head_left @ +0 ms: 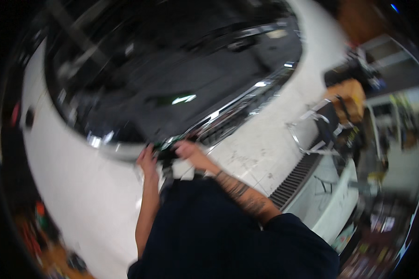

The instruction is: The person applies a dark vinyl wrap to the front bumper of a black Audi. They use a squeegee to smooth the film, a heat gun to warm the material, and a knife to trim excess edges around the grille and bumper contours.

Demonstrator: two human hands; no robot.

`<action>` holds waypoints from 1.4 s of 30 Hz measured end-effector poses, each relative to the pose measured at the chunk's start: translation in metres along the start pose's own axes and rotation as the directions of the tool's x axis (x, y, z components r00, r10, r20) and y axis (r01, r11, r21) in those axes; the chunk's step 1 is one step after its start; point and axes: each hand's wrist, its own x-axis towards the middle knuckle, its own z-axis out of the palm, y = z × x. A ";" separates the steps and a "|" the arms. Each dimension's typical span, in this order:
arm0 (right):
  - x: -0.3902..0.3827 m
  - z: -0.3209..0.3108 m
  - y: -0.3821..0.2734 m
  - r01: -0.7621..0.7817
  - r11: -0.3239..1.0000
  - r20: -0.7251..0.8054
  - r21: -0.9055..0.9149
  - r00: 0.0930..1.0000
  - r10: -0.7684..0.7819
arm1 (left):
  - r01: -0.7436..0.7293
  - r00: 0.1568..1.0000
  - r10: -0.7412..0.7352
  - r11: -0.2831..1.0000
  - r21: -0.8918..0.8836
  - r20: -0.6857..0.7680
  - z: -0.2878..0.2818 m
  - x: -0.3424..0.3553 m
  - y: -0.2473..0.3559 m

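Note:
My left hand [147, 160] is raised with bent fingers at the lower edge of a large dark glass pane [177, 93], which looks like a car windshield. Close to its right is my right hand [190, 152], fingers curled in. Between the two hands lies a small dark object [165, 151] with greenish glints; motion blur hides what it is. Both hands appear closed on it or on parts of it. A shiny dark trim strip [228, 109] runs from there up to the right along the glass.
White car body [79, 186] surrounds the glass. To the right stand a metal-framed chair [319, 123] with a tan bag [349, 100], a dark ribbed strip [295, 181] and a pale curved panel [342, 200]. Blurred orange items [41, 214] sit at lower left.

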 end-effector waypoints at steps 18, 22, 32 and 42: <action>0.058 0.078 -0.044 0.020 0.660 -0.216 -0.751 0.937 -0.275 | 0.009 0.988 -0.064 0.930 0.367 0.139 -0.023 0.024 0.016; 0.063 0.082 -0.050 -0.068 0.671 -0.272 -0.738 0.941 -0.204 | -0.083 0.990 0.021 0.888 0.452 0.141 -0.022 0.022 0.017; 0.048 0.042 -0.063 -0.003 0.813 -0.169 -0.582 0.979 -0.118 | -0.072 0.996 0.051 0.930 0.361 0.067 -0.018 0.014 0.001; -0.149 -0.214 -0.053 0.183 0.923 -0.075 -0.340 0.973 -0.220 | 0.100 0.830 0.064 0.960 0.260 -0.554 -0.061 0.024 -0.028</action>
